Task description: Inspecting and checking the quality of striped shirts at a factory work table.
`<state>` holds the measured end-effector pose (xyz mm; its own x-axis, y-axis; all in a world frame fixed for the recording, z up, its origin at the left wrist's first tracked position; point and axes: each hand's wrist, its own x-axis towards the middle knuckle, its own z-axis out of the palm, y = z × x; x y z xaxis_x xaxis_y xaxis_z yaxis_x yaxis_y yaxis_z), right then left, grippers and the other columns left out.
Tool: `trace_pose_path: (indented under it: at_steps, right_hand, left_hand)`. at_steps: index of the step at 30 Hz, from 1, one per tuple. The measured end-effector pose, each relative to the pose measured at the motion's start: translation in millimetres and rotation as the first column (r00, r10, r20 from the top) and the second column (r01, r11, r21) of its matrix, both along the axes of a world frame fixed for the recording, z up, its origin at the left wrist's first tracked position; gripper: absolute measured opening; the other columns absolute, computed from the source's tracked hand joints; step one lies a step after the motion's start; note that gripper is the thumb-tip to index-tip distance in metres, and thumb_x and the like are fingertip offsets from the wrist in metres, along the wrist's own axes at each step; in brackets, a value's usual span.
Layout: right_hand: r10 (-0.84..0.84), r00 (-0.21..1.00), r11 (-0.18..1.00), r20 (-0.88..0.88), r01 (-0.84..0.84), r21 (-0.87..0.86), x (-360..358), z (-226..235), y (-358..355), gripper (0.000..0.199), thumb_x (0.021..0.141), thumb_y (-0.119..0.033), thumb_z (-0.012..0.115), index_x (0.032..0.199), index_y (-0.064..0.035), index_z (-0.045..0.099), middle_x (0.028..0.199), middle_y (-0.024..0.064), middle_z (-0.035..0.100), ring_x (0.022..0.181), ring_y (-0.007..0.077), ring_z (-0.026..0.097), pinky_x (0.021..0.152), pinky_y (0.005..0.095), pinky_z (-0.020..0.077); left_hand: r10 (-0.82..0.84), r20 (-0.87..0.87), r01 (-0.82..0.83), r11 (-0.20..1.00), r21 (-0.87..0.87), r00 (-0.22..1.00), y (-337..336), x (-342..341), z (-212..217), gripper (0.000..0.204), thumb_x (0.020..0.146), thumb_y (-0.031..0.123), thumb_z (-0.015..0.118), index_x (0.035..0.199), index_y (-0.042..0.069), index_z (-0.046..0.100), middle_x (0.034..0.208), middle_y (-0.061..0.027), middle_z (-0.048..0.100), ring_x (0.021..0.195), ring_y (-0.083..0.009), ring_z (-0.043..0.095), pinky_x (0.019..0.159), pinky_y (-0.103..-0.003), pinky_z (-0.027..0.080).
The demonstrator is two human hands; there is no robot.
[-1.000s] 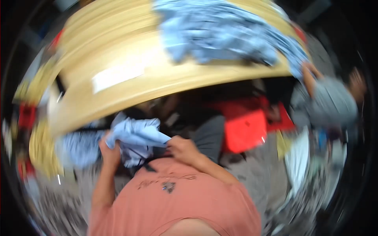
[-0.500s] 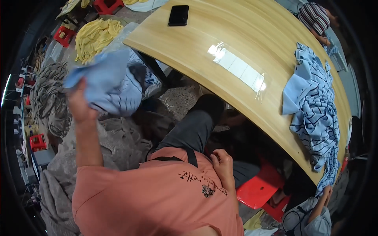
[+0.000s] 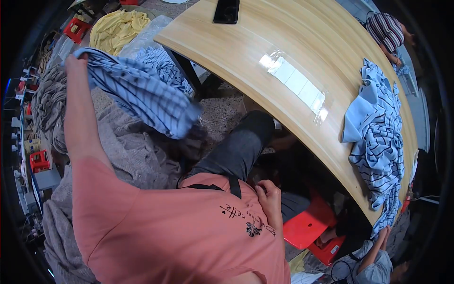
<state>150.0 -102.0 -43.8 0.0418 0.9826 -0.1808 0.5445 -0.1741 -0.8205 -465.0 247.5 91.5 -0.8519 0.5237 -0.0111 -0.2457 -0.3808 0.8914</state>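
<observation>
Several grey cloths [image 3: 47, 106] lie heaped at the left, with a red stool [image 3: 77, 30] beyond them on the far side. The left hand [image 3: 75, 64] is raised in front of these, at the end of an outstretched arm, its fingers clamped on one end of a blue striped garment [image 3: 142, 94]. That garment is held up in the air and slants down to the right toward the near side, its lower end blurred. Beyond it, a yellow cloth pile [image 3: 118, 32] sits at the far left, and more blue striped cloth [image 3: 163, 66] lies near the left corner of the worktop [image 3: 298, 28]. A black phone [image 3: 227, 10] rests at the worktop's far left, and a row of white slips [image 3: 298, 80] lies under clear film further right.

The right hand [image 3: 269, 194] rests against the front of the pink shirt [image 3: 179, 227], its fingers curled; whether they grip anything, I cannot tell. Just right of it stands a red seat [image 3: 309, 222]. At the right of the worktop lies a crumpled heap of blue striped fabric [image 3: 378, 146]; a co-worker in grey [image 3: 371, 265] reaches to its near end.
</observation>
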Motion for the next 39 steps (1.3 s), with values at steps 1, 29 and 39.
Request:
trace_pose_path:
  at_steps: [1, 29, 39]
  right_hand:
    - [-0.002, 1.000, 1.000, 0.012, 0.002, 0.000, 0, 0, 0, 0.010, 0.074, -0.003, 0.061, 0.083, 0.0019, 0.059, 0.071, 0.0128, 0.059, 0.057, 0.0178, 0.056, 0.054, 0.0275, 0.0434]
    - [-0.167, 0.984, 0.986, -0.057, 0.167, -0.018, 48, -31, -36, 0.015, 0.076, -0.015, 0.058, 0.083, -0.0009, 0.056, 0.082, 0.0158, 0.059, 0.078, 0.0327, 0.058, 0.070, 0.0394, 0.0456]
    - [-0.222, 0.958, 0.974, -0.181, 0.211, -0.079, 63, -43, -57, 0.016, 0.074, -0.017, 0.058, 0.079, -0.0022, 0.059, 0.077, 0.0168, 0.061, 0.076, 0.0334, 0.059, 0.067, 0.0421, 0.0455]
  left_hand:
    - [-0.030, -0.011, 0.030, 0.996, 0.081, 1.000, 8, -17, 14, 0.024, 0.089, 0.011, 0.038, 0.109, 0.000, 0.044, 0.099, -0.0190, 0.053, 0.087, -0.0368, 0.056, 0.071, -0.052, 0.050]
    - [-0.091, -0.844, 0.700, 0.516, -0.494, -0.529, -102, 751, -136, 0.047, 0.069, 0.030, 0.068, 0.104, 0.002, 0.052, 0.110, -0.0173, 0.051, 0.103, -0.0340, 0.047, 0.082, -0.042, 0.042]
    - [0.364, -0.930, 0.902, 0.385, 0.198, 0.048, 13, 828, 129, 0.028, 0.088, 0.021, 0.040, 0.083, 0.002, 0.061, 0.072, -0.0129, 0.058, 0.062, -0.0219, 0.055, 0.054, -0.035, 0.042]
